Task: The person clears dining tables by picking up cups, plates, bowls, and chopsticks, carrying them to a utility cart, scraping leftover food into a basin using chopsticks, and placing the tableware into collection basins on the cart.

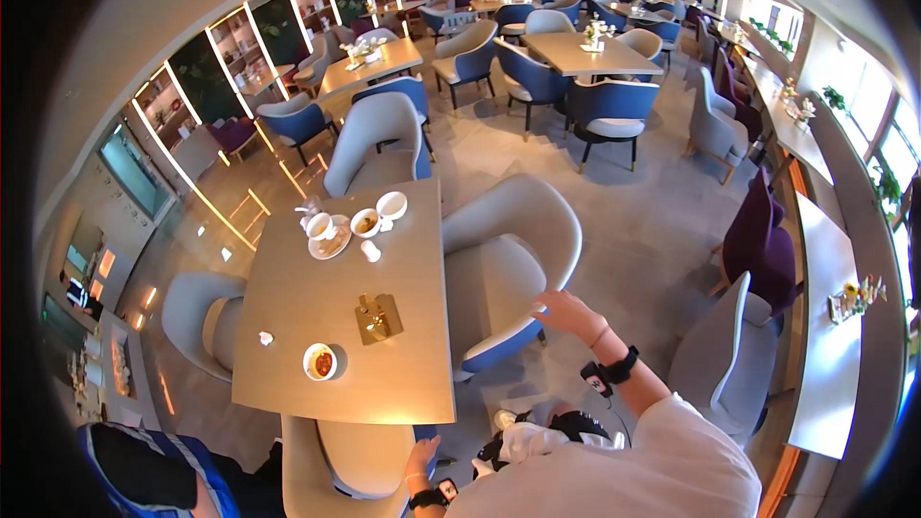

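Observation:
My right hand (568,315) is at the rim of a grey chair with a blue outer side (552,221), its fingers bent over the edge. This chair stands at the right side of a wooden table (288,326). Low at the table's front edge, my left hand (422,458) is beside the arm of a beige chair (369,451); its fingers are too small and partly hidden to read. On the table are a bowl with red food remains (319,362), a gold-coloured holder (376,318), a crumpled tissue (266,338) and several used cups and bowls (366,223).
Another grey chair (197,317) stands on the table's left, and one (374,139) at its far end. A person in a blue vest (168,465) is at lower left. Purple chairs (763,240) line the window counter (825,345). More tables (547,50) stand beyond.

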Available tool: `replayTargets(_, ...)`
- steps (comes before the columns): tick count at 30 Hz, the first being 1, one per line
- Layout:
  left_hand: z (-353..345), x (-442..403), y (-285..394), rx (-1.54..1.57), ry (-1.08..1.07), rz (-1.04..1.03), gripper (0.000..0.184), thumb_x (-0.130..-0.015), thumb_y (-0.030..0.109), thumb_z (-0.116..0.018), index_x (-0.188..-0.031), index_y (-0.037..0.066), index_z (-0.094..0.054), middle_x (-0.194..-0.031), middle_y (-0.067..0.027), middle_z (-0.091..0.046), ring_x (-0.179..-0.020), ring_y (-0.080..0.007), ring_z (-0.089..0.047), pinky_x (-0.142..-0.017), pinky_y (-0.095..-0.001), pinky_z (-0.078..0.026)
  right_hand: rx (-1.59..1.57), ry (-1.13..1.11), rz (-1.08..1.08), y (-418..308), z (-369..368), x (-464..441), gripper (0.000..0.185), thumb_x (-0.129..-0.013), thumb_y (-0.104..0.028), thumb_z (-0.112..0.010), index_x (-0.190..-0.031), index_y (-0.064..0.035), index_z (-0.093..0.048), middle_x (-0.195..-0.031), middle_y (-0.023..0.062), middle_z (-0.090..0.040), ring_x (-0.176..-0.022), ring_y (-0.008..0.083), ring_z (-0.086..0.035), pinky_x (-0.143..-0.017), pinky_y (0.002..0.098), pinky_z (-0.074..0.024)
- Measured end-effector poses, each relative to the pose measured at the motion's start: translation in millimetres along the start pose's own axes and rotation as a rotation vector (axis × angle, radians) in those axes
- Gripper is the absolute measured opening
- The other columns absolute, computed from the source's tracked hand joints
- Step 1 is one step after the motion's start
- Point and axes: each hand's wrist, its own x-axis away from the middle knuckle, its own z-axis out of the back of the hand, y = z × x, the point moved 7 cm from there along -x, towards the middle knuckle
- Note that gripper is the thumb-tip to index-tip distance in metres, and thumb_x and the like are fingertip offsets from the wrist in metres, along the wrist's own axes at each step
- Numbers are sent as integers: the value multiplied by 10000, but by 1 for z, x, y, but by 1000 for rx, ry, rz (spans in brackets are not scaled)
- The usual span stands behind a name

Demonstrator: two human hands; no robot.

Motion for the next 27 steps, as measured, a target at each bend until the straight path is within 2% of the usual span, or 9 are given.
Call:
replayTargets(2, 15, -15, 24, -393, 22, -30, 617, -888, 519, -343, -1120, -5, -573, -1083, -275, -583, -1020, -361, -570, -903, -420, -443, 371, -195, 276, -16, -39, -33, 239, -863, -184, -504, -1070, -134, -611, -1060, 112, -613, -980, 298, -568, -849, 364, -460)
replayTargets(4, 52, 30, 98, -120, 220, -212, 702, -812, 561, -478, -1114, -67, -568, -1080, -327, -554, -1084, -413, -527, -932, -453, -412, 63, -133, 421, -24, -38, -55, 264, -869, -182, -491, -1103, -126, -602, -1075, 134, -606, -991, 302, -567, -863, 366, -457)
replayTargets(8, 86, 63, 140, 11, 386, -69, 654, -821, 524, -520, -1215, 2, -526, -1129, -279, -565, -1100, -376, -535, -930, -408, -423, -109, -188, 844, -50, -79, -102, 380, -812, -300, -576, -1095, -46, -592, -953, 176, -633, -926, 338, -595, -819, 421, -461)
replayTargets(11, 71, 55, 117, 270, 388, 44, 645, -823, 513, -523, -1199, -12, -533, -1115, -275, -576, -1083, -364, -553, -922, -392, -429, -373, -486, 315, -50, -88, -151, 446, -833, -351, -580, -1111, -3, -567, -1012, 182, -628, -990, 339, -580, -861, 405, -449)
replayTargets(14, 47, 60, 104, 336, 395, 87, 626, -830, 497, -523, -1197, -10, -535, -1096, -265, -591, -1068, -367, -560, -913, -397, -434, -210, -653, 249, -40, -146, -201, 520, -827, -401, -602, -1143, 9, -541, -1072, 200, -608, -1036, 340, -563, -885, 400, -441)
replayTargets(19, 7, 100, 90, 408, 408, 360, 577, -835, 481, -529, -1194, 29, -543, -1180, -210, -568, -1109, -349, -533, -940, -428, -420, -318, -735, 437, -70, -220, -256, 443, -842, -330, -596, -1160, -28, -535, -1013, 202, -619, -968, 335, -581, -842, 380, -465)
replayTargets(20, 8, 115, 97, 399, 416, 431, 573, -840, 486, -518, -1209, 48, -535, -1173, -197, -576, -1094, -351, -542, -935, -423, -425, -294, -514, 879, -66, -263, -269, 429, -842, -278, -610, -1184, -35, -520, -1046, 199, -613, -946, 272, -592, -815, 344, -476)
replayTargets(23, -23, 153, 112, 438, 460, 582, 526, -853, 477, -484, -1216, 100, -535, -1159, -175, -586, -1053, -352, -564, -913, -428, -439, -983, -910, 95, -78, -297, -286, 325, -891, -251, -564, -1180, -105, -536, -1016, 56, -580, -837, 159, -564, -697, 295, -478)
replayTargets(27, -59, 199, 104, 581, 521, 691, 490, -851, 458, -475, -1180, 103, -553, -1093, -171, -613, -1011, -351, -578, -871, -443, -459, -890, -940, -7, -146, -289, -281, 411, -878, -308, -540, -1237, -115, -491, -1067, 36, -595, -794, 120, -534, -644, 256, -416)
